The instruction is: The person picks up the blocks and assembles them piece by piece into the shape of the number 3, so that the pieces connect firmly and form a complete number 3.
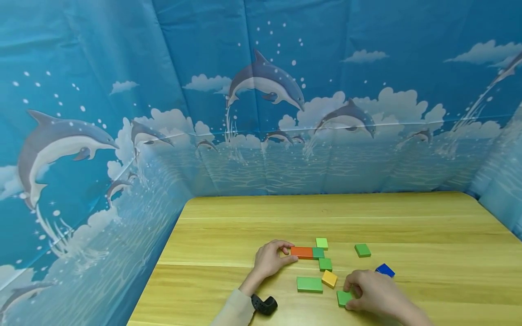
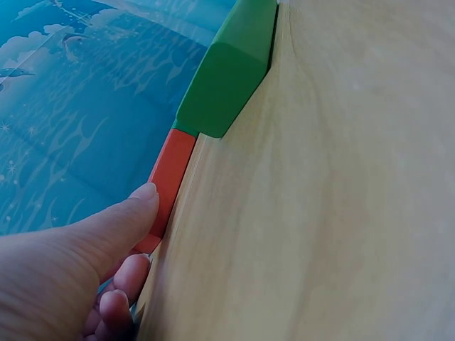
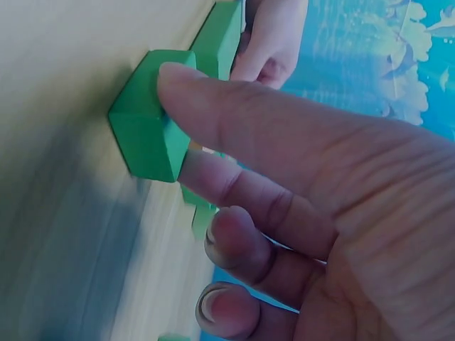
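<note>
My left hand (image 1: 269, 260) grips the left end of a flat orange-red rectangular block (image 1: 302, 252) on the table, with thumb and fingers at its edges. Against that block's right end lies a dark green block (image 1: 318, 252). A light green square block (image 1: 321, 243) sits at its far side and a green square block (image 1: 325, 264) at its near side. Closer to me, my right hand (image 1: 373, 292) pinches another green square block (image 1: 343, 298) between thumb and fingers. The right wrist view shows the thumb over one face of this green block (image 3: 142, 145).
Between the hands lie a longer green rectangular block (image 1: 309, 284) and a tilted yellow-orange block (image 1: 329, 279). Beyond my right hand are a blue block (image 1: 385, 270) and a green square block (image 1: 362, 250). A dolphin-print curtain (image 1: 261, 163) borders the wooden table (image 1: 244, 217).
</note>
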The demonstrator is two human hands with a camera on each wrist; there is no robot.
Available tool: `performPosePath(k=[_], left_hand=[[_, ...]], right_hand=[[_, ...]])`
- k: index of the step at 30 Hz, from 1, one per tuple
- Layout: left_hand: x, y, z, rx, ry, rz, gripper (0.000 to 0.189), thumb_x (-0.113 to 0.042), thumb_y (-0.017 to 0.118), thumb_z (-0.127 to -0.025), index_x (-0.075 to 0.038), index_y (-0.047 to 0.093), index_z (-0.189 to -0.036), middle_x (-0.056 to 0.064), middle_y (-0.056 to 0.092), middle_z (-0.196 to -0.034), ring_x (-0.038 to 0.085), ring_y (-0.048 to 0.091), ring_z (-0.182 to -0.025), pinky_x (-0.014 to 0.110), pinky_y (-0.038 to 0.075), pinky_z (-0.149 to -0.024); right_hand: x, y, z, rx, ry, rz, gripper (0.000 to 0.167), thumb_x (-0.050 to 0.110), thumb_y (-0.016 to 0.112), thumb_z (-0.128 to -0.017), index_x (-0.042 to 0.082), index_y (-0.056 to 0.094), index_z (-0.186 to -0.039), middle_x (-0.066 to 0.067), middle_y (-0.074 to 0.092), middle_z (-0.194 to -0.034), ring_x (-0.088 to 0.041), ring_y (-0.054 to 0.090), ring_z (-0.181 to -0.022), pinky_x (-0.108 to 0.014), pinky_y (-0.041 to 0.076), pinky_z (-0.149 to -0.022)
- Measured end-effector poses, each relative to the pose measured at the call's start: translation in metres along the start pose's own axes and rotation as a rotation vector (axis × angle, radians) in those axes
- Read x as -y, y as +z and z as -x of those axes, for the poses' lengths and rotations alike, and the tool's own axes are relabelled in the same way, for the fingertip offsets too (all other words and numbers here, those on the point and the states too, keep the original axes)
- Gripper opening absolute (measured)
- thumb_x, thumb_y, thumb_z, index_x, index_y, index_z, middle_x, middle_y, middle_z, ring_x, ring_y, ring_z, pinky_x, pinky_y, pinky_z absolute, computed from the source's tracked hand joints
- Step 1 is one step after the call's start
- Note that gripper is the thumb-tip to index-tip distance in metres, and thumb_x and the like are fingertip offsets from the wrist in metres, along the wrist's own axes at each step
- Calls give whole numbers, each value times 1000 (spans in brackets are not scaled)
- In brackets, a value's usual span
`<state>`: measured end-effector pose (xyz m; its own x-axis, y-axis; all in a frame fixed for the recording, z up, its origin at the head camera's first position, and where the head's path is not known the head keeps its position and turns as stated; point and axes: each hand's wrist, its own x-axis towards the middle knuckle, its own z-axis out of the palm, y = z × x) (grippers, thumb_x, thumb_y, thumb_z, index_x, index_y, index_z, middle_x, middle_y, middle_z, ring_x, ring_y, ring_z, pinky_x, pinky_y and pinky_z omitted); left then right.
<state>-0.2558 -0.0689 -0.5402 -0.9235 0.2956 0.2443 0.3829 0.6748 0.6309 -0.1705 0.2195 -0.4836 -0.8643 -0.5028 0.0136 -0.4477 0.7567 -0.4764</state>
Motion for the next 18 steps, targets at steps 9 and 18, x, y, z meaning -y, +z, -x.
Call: performPosePath(k=[9,18], left_hand=[[0,0,0,-3,3,-1,34,-47,73,-80,-26,71,-107,-19,56,-81,0,39,-54,20,32,-53],[-1,-1,0,-1,3,-5,34,-46,73,-80,-25,71,-107,-18,57,-81,0,39,-53,20,31,-53]], right_hand=[[12,8,-3,12,-94,-52,25,38,82,-70,24,71,-88,19,44,-65,2,39,-55,-24,31,-51],[30,18,-12,31,-150,-27,22,35,82,-72,30,75,-92,21,41,-66,2,38,-54,-22,30,-48]])
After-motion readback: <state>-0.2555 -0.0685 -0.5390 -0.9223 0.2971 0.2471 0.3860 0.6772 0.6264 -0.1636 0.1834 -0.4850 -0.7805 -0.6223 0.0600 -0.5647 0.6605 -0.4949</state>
